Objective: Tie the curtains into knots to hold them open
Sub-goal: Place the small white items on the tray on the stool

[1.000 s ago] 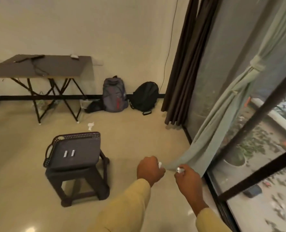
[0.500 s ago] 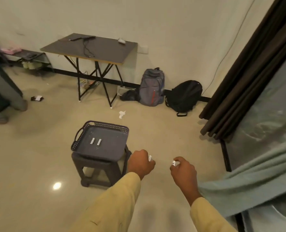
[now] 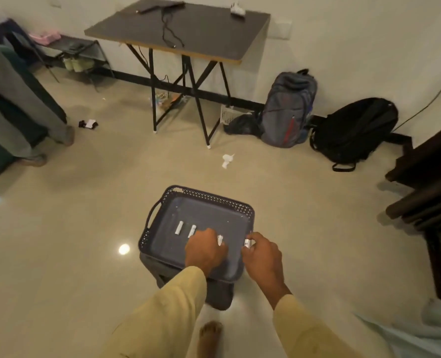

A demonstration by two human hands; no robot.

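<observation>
The floor (image 3: 59, 254) is shining glossy and smooth, mirroring lamp spots. The tray (image 3: 214, 196) is showing matt grey plastic, its rim perforated. The desk (image 3: 209, 29) is showing a dull dark top on thin black metal legs. The grey backpack (image 3: 286, 112), black backpack (image 3: 353, 130) and pale curtain (image 3: 407, 337) are looking like soft cloth. A white cylinder (image 3: 219, 240) pinched in the left hand (image 3: 205, 250), and another in the right hand (image 3: 262, 257), are looking smooth.

The left hand (image 3: 205, 250) and right hand (image 3: 262, 254) each hide most of a small white piece (image 3: 219, 239), too small to identify. The pale curtain (image 3: 420, 342) is cut off at the near right corner, the dark curtain (image 3: 431, 171) by the right edge.
</observation>
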